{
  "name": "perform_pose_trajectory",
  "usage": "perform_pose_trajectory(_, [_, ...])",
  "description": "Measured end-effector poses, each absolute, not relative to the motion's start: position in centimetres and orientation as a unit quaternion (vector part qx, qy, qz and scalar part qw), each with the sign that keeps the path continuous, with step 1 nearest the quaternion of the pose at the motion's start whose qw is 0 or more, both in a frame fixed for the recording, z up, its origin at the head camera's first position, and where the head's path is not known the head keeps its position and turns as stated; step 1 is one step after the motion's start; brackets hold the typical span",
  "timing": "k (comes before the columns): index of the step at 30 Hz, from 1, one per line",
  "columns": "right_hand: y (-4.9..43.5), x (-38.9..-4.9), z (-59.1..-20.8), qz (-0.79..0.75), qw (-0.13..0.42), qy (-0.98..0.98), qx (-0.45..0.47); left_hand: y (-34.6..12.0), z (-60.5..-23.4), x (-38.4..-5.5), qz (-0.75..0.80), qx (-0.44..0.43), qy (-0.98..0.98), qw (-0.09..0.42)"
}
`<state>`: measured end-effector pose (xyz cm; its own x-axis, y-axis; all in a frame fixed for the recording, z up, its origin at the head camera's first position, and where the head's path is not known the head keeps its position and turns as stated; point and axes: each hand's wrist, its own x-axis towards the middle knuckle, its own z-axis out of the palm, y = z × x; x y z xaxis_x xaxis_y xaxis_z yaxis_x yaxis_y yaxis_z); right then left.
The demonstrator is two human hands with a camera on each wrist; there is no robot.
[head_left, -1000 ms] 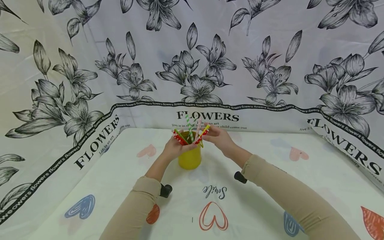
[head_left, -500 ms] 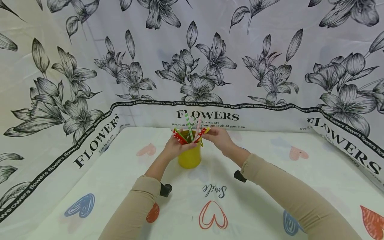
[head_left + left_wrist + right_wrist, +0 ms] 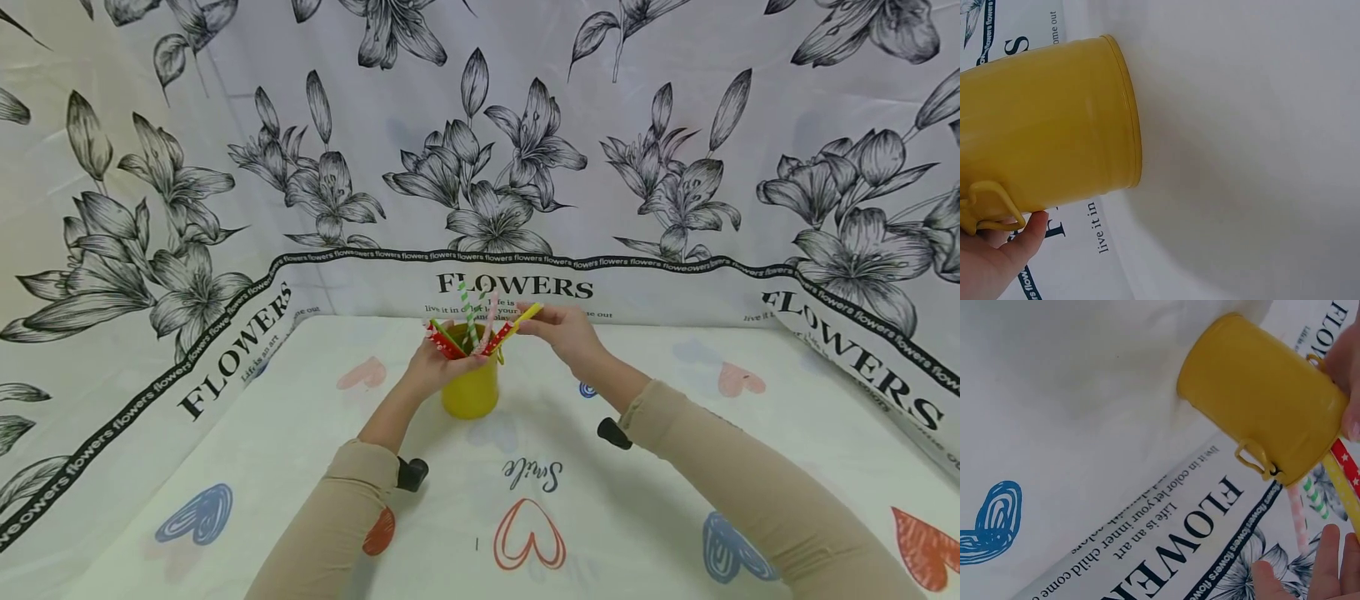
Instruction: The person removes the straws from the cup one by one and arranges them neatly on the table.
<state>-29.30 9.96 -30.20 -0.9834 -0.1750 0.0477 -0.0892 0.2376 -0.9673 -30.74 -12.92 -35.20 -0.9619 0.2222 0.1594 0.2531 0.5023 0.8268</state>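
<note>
1. We see a plain yellow bucket [image 3: 470,397].
2. Our straws: a green-and-white striped straw [image 3: 467,308], a pink-and-white straw [image 3: 1298,519], a red straw [image 3: 1348,464] with white stars, a yellow straw [image 3: 1341,490].
3. We see beige sleeves [image 3: 318,521].

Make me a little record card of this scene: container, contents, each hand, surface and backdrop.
Container: yellow bucket with side loops
Contents: green-striped straw, pink-striped straw, red straws, others partly hidden
Left hand: holds the bucket near its rim
Right hand: pinches a slanting yellow straw
Surface: white tablecloth, printed hearts, "Smile"
Backdrop: white cloth, dark flowers, "FLOWERS"
</note>
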Motion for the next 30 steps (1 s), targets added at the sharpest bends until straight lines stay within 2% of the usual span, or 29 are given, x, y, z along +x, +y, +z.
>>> perform_pose_trajectory(8, [11.8,-28.8,-29.1,-0.626,0.008,0.775,-0.087,-12.8,-35.2,-30.7,-0.497,-0.096,-0.862,0.002])
perform_pose_trajectory(23, [15.9,-28.5,-27.1,-0.715,-0.009,0.689,-0.119,-12.8,-35.2,-30.6,-0.488,-0.103,-0.867,0.007])
perform_pose_trajectory(30, [16.0,-29.1,-26.8,-0.724,-0.075,0.680,-0.091,-12.8,-35.1,-30.5,-0.501,-0.127,-0.856,0.010])
